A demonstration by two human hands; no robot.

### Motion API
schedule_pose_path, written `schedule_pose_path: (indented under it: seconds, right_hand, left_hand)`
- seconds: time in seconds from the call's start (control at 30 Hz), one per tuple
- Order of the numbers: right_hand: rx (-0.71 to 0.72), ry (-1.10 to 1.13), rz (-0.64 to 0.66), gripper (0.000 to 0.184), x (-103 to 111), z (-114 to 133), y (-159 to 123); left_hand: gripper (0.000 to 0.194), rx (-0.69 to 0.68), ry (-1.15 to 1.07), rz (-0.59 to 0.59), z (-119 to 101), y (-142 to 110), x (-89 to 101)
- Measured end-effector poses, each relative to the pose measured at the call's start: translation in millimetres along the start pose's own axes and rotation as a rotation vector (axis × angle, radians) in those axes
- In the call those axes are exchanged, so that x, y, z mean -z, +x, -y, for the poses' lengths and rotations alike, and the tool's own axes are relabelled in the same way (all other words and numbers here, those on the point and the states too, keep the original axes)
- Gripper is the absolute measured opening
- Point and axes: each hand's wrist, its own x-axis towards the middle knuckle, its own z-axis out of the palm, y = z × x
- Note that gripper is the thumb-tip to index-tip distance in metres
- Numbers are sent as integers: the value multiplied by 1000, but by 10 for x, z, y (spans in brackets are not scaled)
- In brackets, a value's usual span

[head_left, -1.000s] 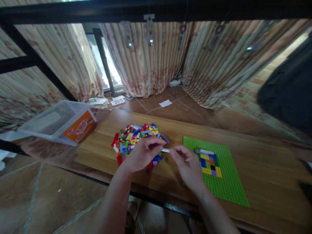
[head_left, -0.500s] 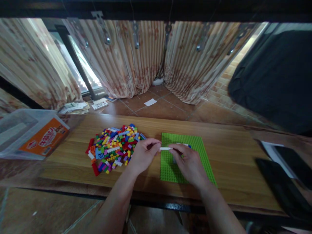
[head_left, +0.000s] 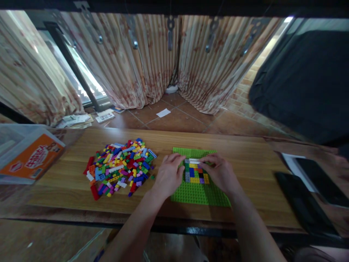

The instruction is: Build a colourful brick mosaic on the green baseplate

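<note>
A green baseplate (head_left: 200,194) lies on the wooden table, bearing a tight block of colored bricks (head_left: 195,174) in yellow, blue, red, black and grey. White bricks (head_left: 194,160) run along the far side of this block. My right hand (head_left: 219,171) reaches in from the right, thumb and forefinger closed at the right end of a long white brick (head_left: 193,163). On the left, my left hand (head_left: 168,175) rests at the block's left edge beside the grey bricks, thumb and fingers apart. Its palm covers part of the baseplate's left side.
A heap of loose mixed bricks (head_left: 121,167) spreads left of the baseplate. Farther left stands a clear plastic bin (head_left: 16,145) with an orange label. At the right are a black tray-like object (head_left: 304,203), a dark phone-shaped slab (head_left: 323,180) and white paper (head_left: 290,162).
The white brick, held between both hands above the baseplate, is now down at the far side of the brick block. My left hand's fingers have parted from it. The view has shifted slightly.
</note>
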Motion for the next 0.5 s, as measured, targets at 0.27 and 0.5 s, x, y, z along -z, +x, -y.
schedule_pose_path:
  seconds: [0.27, 0.5]
  right_hand:
    - [17, -45, -36, 8, -32, 19, 52]
    - [-67, -32, -27, 11, -37, -14, 62]
  left_hand:
    - [38, -20, 99, 61, -19, -6, -96]
    - [39, -45, 146, 71, -43, -27, -108]
